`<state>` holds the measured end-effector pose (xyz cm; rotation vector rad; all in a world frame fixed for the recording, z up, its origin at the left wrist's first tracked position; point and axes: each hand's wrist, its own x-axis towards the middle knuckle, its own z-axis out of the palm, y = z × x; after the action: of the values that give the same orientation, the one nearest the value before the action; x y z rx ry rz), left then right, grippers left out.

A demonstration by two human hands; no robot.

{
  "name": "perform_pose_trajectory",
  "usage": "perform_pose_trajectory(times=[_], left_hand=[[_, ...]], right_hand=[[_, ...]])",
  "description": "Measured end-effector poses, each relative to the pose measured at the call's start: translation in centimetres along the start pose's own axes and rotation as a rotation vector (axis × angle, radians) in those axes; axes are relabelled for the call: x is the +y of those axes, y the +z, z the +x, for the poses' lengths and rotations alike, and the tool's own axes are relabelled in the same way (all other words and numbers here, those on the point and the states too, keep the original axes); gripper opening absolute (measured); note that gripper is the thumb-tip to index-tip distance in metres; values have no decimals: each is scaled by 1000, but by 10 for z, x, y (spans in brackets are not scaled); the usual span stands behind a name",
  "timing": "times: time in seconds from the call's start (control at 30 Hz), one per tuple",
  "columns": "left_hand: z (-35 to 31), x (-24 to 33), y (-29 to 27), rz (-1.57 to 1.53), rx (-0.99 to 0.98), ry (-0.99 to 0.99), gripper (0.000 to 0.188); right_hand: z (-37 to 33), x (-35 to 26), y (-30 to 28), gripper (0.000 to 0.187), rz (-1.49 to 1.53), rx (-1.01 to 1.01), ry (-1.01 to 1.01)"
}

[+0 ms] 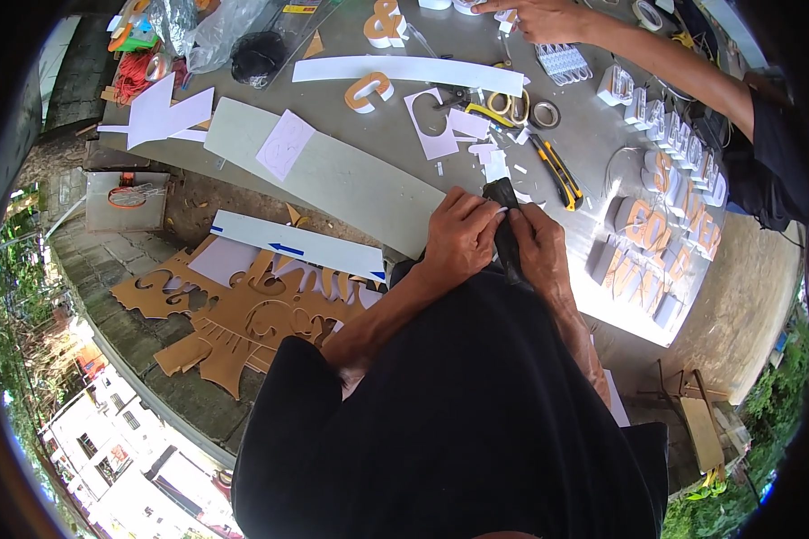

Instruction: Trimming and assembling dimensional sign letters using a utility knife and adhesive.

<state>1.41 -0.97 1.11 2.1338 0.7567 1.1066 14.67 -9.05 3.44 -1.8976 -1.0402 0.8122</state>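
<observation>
My left hand point(461, 235) and my right hand point(541, 250) meet at the near edge of the table, close to my body. Between them stands a dark, narrow bar point(506, 242), tilted and pointing away from me. My right hand's fingers are closed along its right side. The left fingers are pinched together against its other side, and whatever they hold is too small to make out. Just beyond the bar lie white paper scraps point(494, 163). A yellow and black utility knife point(557, 172) rests to the right of them.
A co-worker's hand point(539, 20) reaches in at the top right. Block letters point(647, 225) stand on the right side. Tape rolls point(545, 113) and yellow-handled pliers point(490, 111) lie mid-table. A long grey board point(333, 171) overhangs the left edge, above cut-out brown sheets point(252, 314).
</observation>
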Motion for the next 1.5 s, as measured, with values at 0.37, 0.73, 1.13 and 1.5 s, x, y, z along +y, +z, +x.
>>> perform_pose_trajectory(times=[0.37, 0.73, 1.13, 1.5], left_hand=[[4, -2, -1, 13, -7, -11, 17], [6, -7, -3, 22, 4, -50, 16], [1, -6, 2, -32, -14, -82, 14], [-2, -8, 5, -21, -42, -89, 14]], right_hand=[[-5, -7, -3, 16, -2, 14, -20], [-5, -10, -6, 16, 32, 5, 32], [-2, 0, -3, 17, 62, -21, 1], [-6, -2, -5, 17, 49, -4, -1]])
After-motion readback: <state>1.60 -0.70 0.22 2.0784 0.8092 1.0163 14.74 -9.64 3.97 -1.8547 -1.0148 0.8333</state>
